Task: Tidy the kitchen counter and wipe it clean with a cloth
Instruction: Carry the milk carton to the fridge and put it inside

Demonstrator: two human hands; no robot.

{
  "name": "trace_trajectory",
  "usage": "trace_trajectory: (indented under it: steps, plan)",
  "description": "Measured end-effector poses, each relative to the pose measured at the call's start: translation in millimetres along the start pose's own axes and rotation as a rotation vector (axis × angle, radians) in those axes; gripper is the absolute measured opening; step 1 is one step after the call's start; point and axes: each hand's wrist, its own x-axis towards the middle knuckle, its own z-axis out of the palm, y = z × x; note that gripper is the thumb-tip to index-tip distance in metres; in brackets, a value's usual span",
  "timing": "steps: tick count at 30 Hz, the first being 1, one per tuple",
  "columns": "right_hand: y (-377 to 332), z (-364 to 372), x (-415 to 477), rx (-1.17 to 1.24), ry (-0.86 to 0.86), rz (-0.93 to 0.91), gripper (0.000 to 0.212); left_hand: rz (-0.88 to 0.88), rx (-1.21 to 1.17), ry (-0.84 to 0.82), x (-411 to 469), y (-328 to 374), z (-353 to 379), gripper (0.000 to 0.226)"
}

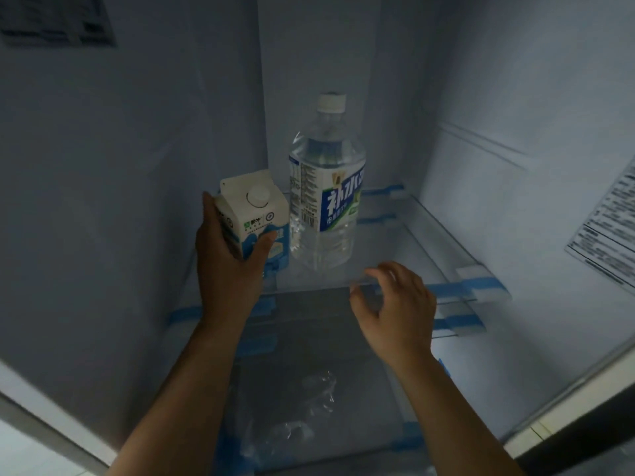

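I am looking into an open fridge. My left hand (228,259) is wrapped around a white and blue milk carton (252,214) with a round white cap, which stands at the left of a glass shelf (429,235). Right beside the carton stands a tall clear drink bottle (326,187) with a white cap and a blue and white label. My right hand (395,304) hovers at the shelf's front edge, fingers apart and curled, holding nothing, just below and to the right of the bottle.
Blue tape and white foam blocks (481,290) hold the shelves at their edges. A lower shelf (309,338) lies beneath, with crumpled clear plastic (309,407) on it. A printed label (608,228) is stuck on the right wall.
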Motion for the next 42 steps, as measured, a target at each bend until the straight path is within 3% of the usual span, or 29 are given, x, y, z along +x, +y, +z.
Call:
trace_trajectory:
  steps: [7, 11, 16, 21, 25, 27, 29, 33, 37, 42]
  plan:
    - [2, -9, -3, -0.002, -0.049, -0.012, 0.050, 0.053, 0.042, -0.079, -7, 3, -8, 0.083]
    - [5, -39, -21, 0.053, 0.056, 0.028, 0.048, 0.086, 0.176, -0.023, -25, 21, -16, 0.085]
    - [3, -101, -61, 0.019, 0.145, 0.085, 0.038, 0.303, 0.121, -0.115, -48, 50, -18, 0.070]
    - [-18, -172, -108, -0.072, 0.289, 0.120, 0.041, 0.538, -0.013, -0.394, -90, 88, 6, 0.064]
    - [-19, -232, -159, -0.262, 0.354, 0.257, 0.031, 0.619, -0.333, -0.783, -144, 130, 27, 0.057]
    - [-13, -257, -192, -0.348, 0.383, 0.356, 0.028, 0.755, -0.417, -0.942, -176, 151, 35, 0.050]
    - [-9, -279, -226, -0.397, 0.393, 0.450, 0.027, 0.907, -0.424, -1.027, -208, 170, 42, 0.044]
    - [-8, -314, -287, -0.437, 0.388, 0.592, 0.021, 1.022, -0.417, -1.145, -261, 192, 49, 0.035]
    - [-13, -343, -341, -0.446, 0.350, 0.669, 0.033, 1.137, -0.292, -1.107, -301, 191, 46, 0.028]
    - [-28, -377, -387, -0.379, 0.243, 0.699, 0.035, 1.093, -0.266, -1.055, -329, 203, 23, 0.032]
